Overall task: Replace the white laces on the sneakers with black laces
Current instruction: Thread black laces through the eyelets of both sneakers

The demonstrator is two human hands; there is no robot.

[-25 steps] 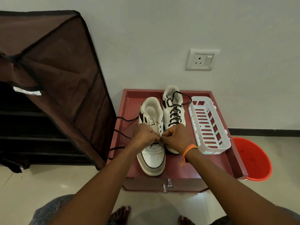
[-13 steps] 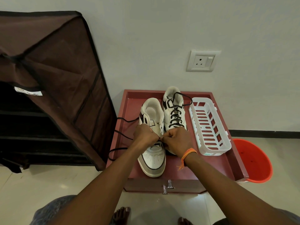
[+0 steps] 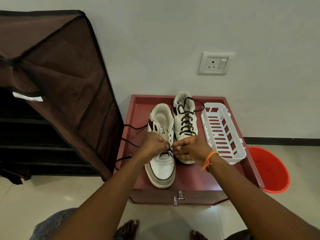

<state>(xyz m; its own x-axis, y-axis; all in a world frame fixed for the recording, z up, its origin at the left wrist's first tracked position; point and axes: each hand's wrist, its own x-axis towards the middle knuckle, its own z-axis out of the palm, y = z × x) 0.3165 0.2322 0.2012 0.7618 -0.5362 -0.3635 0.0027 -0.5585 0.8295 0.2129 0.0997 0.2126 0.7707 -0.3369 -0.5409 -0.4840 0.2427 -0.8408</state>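
Black lace [image 3: 127, 146] runs loose off the left side of the near sneaker [image 3: 161, 149], looping over the edge of the red cabinet top [image 3: 195, 177]; only the lowest eyelets look threaded, and the rows above stand bare. That shoe lies toe toward the person, heel toward the wall, so its long axis runs straight away from the body and the eyelet rows climb away from both hands. The left hand [image 3: 153, 144] and right hand [image 3: 192, 147] meet over the lower eyelets, fingers curled in a pinch; I judge each holds the lace, though the exact grip is hidden between the knuckles. The slack lies on the left hand's side, so that hand is nearer for pulling it through. Just beside, touching on the right, the far sneaker [image 3: 185, 122] is already laced in black. A white basket [image 3: 223, 134] sits beyond it.
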